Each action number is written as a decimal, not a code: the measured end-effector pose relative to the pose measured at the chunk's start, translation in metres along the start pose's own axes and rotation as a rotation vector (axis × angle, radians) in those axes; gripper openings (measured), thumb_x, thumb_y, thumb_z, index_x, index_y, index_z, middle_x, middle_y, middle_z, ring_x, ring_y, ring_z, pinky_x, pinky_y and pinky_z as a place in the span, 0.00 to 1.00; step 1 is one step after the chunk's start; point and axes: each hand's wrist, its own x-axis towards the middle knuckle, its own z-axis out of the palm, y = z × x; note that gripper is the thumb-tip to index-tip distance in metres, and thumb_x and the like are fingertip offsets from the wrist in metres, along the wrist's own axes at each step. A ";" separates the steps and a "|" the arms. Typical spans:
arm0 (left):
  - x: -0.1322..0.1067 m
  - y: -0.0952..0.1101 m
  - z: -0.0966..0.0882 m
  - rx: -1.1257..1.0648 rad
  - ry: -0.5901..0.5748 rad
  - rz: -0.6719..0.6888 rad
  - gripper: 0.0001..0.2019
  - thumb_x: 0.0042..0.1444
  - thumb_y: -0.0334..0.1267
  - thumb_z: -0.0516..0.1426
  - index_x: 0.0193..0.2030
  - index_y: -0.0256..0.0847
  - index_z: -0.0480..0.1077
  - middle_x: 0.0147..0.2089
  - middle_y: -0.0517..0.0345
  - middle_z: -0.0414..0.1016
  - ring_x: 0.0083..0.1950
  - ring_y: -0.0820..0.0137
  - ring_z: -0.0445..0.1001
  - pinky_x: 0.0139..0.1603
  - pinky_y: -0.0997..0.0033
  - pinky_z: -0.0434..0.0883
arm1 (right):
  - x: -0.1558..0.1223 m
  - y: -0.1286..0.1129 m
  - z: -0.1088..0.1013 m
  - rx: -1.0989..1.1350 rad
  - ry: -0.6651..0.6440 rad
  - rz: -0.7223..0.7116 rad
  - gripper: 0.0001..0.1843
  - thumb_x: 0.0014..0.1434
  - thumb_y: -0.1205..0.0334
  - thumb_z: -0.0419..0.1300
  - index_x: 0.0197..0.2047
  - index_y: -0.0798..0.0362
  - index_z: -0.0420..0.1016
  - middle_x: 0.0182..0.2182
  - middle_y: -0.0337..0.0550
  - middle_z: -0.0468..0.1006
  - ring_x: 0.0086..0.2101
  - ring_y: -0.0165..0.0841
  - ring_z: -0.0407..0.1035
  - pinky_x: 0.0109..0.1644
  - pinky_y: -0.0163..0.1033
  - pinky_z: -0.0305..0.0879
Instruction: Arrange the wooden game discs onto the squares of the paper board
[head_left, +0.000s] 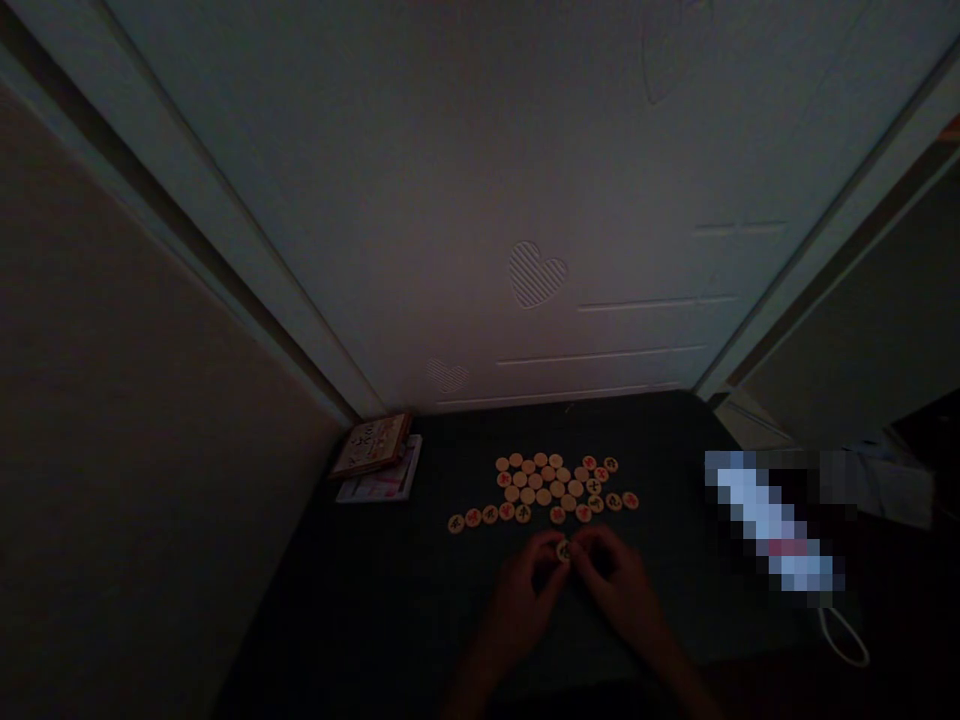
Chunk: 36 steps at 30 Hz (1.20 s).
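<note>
Between both hands is a round wooden xiangqi piece (563, 550) with a dark character on its face. My left hand (525, 585) pinches its left edge with thumb and fingers. From the other side, my right hand (616, 578) is closed on the same piece. Just beyond the hands lie several more xiangqi pieces (543, 496), many with blank sides up and others showing red or dark characters. A row of character-up pieces (490, 514) stretches left from this group.
A dark table (375, 580) carries everything. At its back left, a wooden-looking box (373, 445) rests on a pale booklet (390, 483). A pixelated bright object (776, 525) with a white cord loop (844, 640) is at the right. A white door panel (465, 200) with embossed hearts rises behind.
</note>
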 end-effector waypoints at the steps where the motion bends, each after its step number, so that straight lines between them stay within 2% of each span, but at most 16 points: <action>1: 0.000 0.000 0.001 0.006 0.002 0.002 0.15 0.65 0.43 0.57 0.58 0.48 0.70 0.47 0.58 0.84 0.48 0.66 0.82 0.53 0.67 0.75 | 0.000 0.000 0.000 0.004 -0.001 0.001 0.13 0.66 0.49 0.60 0.41 0.50 0.77 0.35 0.43 0.83 0.37 0.37 0.78 0.43 0.38 0.72; 4: 0.000 -0.002 0.002 0.035 0.014 0.027 0.15 0.65 0.43 0.57 0.57 0.47 0.71 0.48 0.57 0.84 0.48 0.66 0.82 0.52 0.67 0.76 | 0.000 0.001 0.001 0.018 0.012 -0.012 0.14 0.67 0.49 0.59 0.42 0.50 0.77 0.37 0.44 0.84 0.38 0.38 0.79 0.44 0.39 0.73; 7: 0.001 -0.005 0.003 0.106 0.086 0.066 0.14 0.65 0.44 0.58 0.56 0.47 0.73 0.47 0.56 0.84 0.46 0.66 0.82 0.51 0.66 0.77 | 0.001 0.003 0.002 0.003 0.042 -0.019 0.15 0.68 0.48 0.57 0.45 0.50 0.77 0.39 0.46 0.84 0.40 0.38 0.79 0.45 0.38 0.73; 12: 0.007 -0.015 -0.007 0.365 0.234 0.146 0.14 0.67 0.44 0.55 0.57 0.46 0.73 0.40 0.57 0.83 0.41 0.66 0.81 0.47 0.66 0.78 | 0.001 0.003 0.003 -0.022 0.079 -0.030 0.17 0.69 0.48 0.54 0.46 0.49 0.77 0.40 0.46 0.83 0.40 0.38 0.78 0.46 0.39 0.72; 16: 0.012 -0.020 -0.014 0.585 0.276 0.233 0.15 0.69 0.43 0.53 0.58 0.46 0.73 0.37 0.58 0.81 0.38 0.67 0.81 0.44 0.67 0.77 | 0.000 0.001 0.003 -0.029 0.071 -0.015 0.17 0.70 0.47 0.53 0.46 0.49 0.77 0.39 0.45 0.83 0.38 0.37 0.78 0.45 0.38 0.72; 21: 0.016 -0.021 -0.010 0.753 0.316 0.264 0.15 0.69 0.42 0.52 0.57 0.43 0.73 0.33 0.57 0.81 0.35 0.67 0.80 0.40 0.68 0.77 | 0.000 -0.002 0.002 -0.038 0.079 -0.021 0.19 0.69 0.46 0.53 0.45 0.49 0.77 0.40 0.46 0.83 0.39 0.38 0.78 0.46 0.39 0.72; 28: 0.019 -0.018 -0.006 0.830 0.336 0.257 0.15 0.69 0.42 0.52 0.55 0.43 0.75 0.32 0.58 0.80 0.34 0.67 0.80 0.36 0.71 0.75 | 0.000 0.000 0.003 -0.039 0.108 -0.015 0.18 0.68 0.46 0.55 0.44 0.49 0.79 0.38 0.45 0.84 0.38 0.38 0.79 0.44 0.38 0.72; 36: 0.020 -0.016 -0.006 0.821 0.326 0.211 0.15 0.69 0.41 0.52 0.57 0.43 0.74 0.34 0.56 0.81 0.36 0.67 0.81 0.38 0.72 0.74 | 0.003 -0.004 -0.001 -0.005 0.110 -0.012 0.18 0.69 0.47 0.55 0.43 0.51 0.79 0.37 0.45 0.84 0.37 0.37 0.78 0.43 0.38 0.73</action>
